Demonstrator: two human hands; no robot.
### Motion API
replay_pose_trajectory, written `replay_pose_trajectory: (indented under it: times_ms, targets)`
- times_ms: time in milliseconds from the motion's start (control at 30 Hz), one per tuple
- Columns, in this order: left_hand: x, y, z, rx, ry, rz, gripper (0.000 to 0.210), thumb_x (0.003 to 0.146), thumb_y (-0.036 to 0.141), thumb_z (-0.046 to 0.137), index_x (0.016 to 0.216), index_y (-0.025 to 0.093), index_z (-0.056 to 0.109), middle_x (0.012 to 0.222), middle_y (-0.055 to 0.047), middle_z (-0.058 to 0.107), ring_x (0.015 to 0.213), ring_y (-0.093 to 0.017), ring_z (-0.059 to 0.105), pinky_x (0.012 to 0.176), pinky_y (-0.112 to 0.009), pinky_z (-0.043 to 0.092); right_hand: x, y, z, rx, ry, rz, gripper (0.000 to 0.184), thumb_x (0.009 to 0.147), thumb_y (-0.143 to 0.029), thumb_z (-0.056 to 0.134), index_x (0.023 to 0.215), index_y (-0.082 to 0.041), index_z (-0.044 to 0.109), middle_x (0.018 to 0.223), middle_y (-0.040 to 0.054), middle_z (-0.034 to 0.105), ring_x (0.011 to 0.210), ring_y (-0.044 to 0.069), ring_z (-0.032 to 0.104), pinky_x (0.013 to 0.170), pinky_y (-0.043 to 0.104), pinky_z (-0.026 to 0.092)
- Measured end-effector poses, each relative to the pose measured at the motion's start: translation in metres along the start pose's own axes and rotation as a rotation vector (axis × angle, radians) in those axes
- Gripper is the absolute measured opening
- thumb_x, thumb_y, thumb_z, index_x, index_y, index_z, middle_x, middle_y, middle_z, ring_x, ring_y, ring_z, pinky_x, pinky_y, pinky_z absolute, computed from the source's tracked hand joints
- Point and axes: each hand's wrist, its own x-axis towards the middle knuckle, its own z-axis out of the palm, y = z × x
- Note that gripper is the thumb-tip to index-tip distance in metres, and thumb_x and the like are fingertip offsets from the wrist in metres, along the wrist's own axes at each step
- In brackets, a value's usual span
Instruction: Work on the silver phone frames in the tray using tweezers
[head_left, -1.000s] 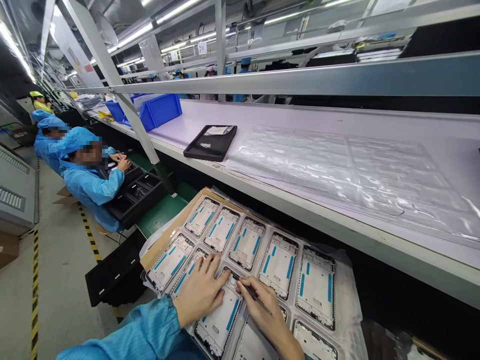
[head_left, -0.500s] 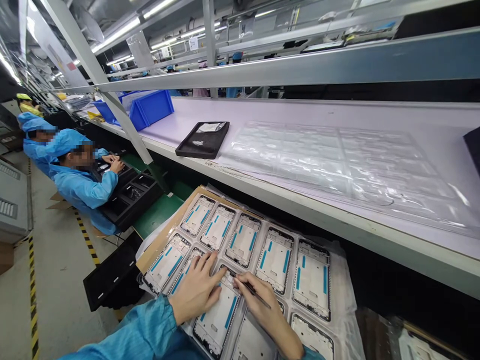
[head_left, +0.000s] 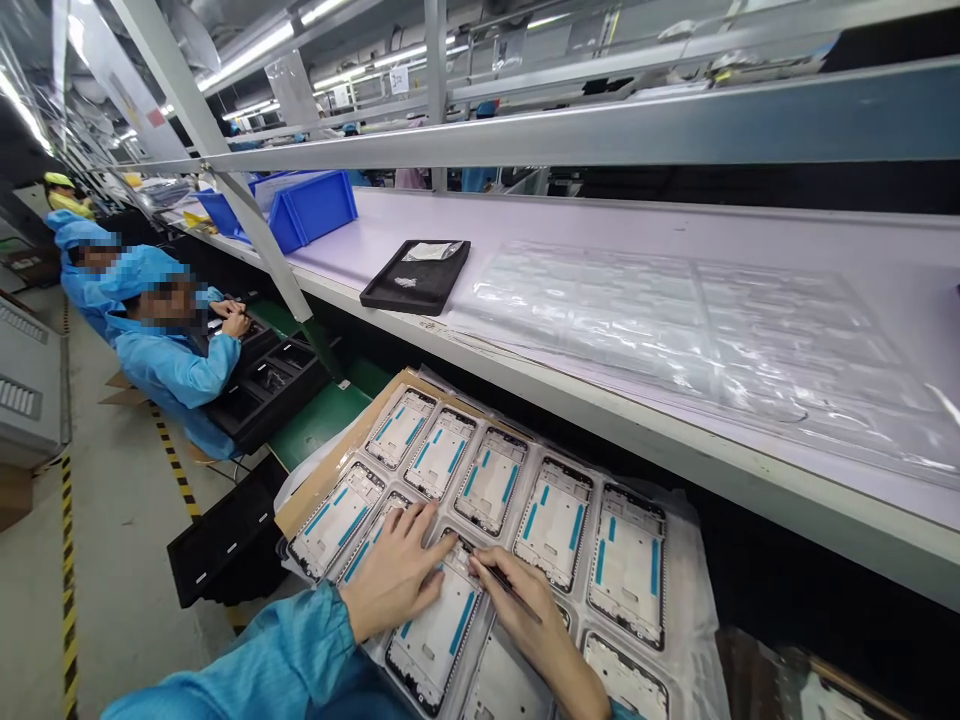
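Observation:
A clear plastic tray (head_left: 523, 480) holds several phone middle frames, pale inside with black rims, many with blue strips. My left hand (head_left: 399, 570) lies spread over the tray, its fingertips touching the top of one phone frame (head_left: 439, 625) in the near row. At the upper right corner of that same frame, my right hand (head_left: 529, 615) pinches slim dark tweezers (head_left: 501, 580), their tip pointing down at the frame. The tip itself is hidden by my fingers. Right of it, partly under my right wrist, lies a phone frame (head_left: 499, 675) with no blue strips showing.
Beyond the tray runs a raised white bench (head_left: 600, 370) with a black tray (head_left: 416, 280), a blue bin (head_left: 311, 210) and clear plastic sheets (head_left: 675, 320). A metal post (head_left: 262, 235) rises at left. Co-workers in blue (head_left: 172, 350) sit farther left beside black trays (head_left: 262, 395).
The view has shifted slightly, moving the bench and co-workers a little to the right in the picture. Both my hands stay at the same phone frame, tweezers still in the right.

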Motion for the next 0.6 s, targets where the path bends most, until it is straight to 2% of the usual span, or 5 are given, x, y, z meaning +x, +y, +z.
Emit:
replay_pose_trajectory:
  times_ms: [100,367,600]
  targets:
    - [0.0005,0.0002,0.0017,0.031,0.01,0.002,0.045,0.097,0.032,0.057,0.141,0.024,0.051,0.156,-0.021,0.036,0.137,-0.041,0.041,0.106,-0.063,0.039,-0.0017,0.0019,-0.0007,-0.034,0.009,-0.008,0.026,0.105,-0.04,0.05,0.089,-0.023,0.06,0.086,0.0014,0.066,0.081,0.016,0.064,0.075,0.022,0.048]
    - [-0.0011,-0.0024,0.0094,0.052,0.055,0.017,0.047,0.097,0.034,0.058,0.142,0.025,0.051,0.157,-0.019,0.035,0.135,-0.04,0.042,0.106,-0.062,0.038,0.0032,0.0073,0.0017,0.004,0.044,0.088,0.038,0.1,-0.055,0.054,0.084,-0.021,0.062,0.08,0.0025,0.065,0.074,0.018,0.064,0.07,0.023,0.05]
    - [-0.0007,-0.0021,0.004,0.035,0.05,0.028,0.044,0.096,0.031,0.059,0.139,0.024,0.052,0.156,-0.02,0.037,0.136,-0.04,0.041,0.106,-0.062,0.039,0.0051,-0.0022,-0.0048,-0.031,-0.029,0.048,0.035,0.104,-0.048,0.049,0.084,-0.022,0.058,0.085,0.0036,0.065,0.076,0.018,0.063,0.071,0.025,0.05]
